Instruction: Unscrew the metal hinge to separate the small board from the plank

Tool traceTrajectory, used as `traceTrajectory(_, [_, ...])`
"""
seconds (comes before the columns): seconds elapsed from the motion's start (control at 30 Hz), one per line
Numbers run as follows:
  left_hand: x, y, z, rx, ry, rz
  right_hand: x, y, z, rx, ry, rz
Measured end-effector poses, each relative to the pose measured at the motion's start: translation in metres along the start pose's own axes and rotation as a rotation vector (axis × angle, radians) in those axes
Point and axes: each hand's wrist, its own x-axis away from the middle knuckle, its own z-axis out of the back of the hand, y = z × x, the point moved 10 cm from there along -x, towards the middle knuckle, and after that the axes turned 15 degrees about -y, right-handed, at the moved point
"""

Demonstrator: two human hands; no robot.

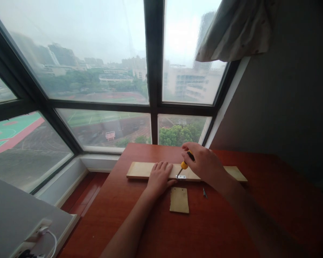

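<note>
A long pale wooden board (141, 170) lies across the reddish-brown table (156, 234). My left hand (160, 178) rests flat on it, fingers stretched out, the thumb along the near edge. In my right hand (203, 161) is a screwdriver (184, 165) with a yellow and black handle, held tilted. Its tip meets the left part of a small white metal plate (182, 176) at the board's near edge. Whether a screw sits under the tip is too small to tell. My right wrist and forearm hide part of the board.
A small tan wooden piece (179, 200) with two dark holes lies in front of the board. To its right are some small metal screws (205, 192). Windows (102, 89) rise behind the table, and a curtain (235, 34) hangs at the upper right. A plugged-in white cable (54, 238) is at the lower left.
</note>
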Motion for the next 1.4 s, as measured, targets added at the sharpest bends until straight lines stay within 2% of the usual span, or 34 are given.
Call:
traceTrajectory(0.13, [0.0, 0.0, 0.0, -0.004, 0.015, -0.002, 0.002, -0.005, 0.002, 0.023, 0.003, 0.072])
traceTrajectory(0.37, [0.002, 0.001, 0.002, 0.0, 0.006, -0.007, -0.002, 0.004, 0.005, 0.045, 0.035, -0.036])
traceTrajectory(0.6, [0.003, 0.001, 0.001, 0.001, 0.003, 0.0, -0.002, 0.0, 0.003, -0.088, -0.01, 0.089])
traceTrajectory(0.73, [0.003, 0.001, 0.001, 0.001, 0.004, -0.002, -0.003, 0.007, 0.003, -0.064, 0.047, 0.003])
traceTrajectory(0.97, [0.003, 0.001, 0.0, 0.004, -0.001, 0.009, 0.001, -0.003, 0.001, -0.108, 0.079, 0.076])
traceTrajectory(1.17, [0.003, 0.001, -0.001, -0.001, -0.013, 0.009, 0.002, 0.0, 0.003, -0.1, 0.198, 0.025])
traceTrajectory(1.3, [0.003, 0.0, -0.002, -0.005, -0.011, 0.012, 0.0, 0.002, 0.003, -0.211, 0.251, 0.086])
traceTrajectory(1.4, [0.003, 0.0, -0.003, -0.005, -0.016, 0.013, -0.001, -0.001, 0.001, -0.305, 0.228, 0.156])
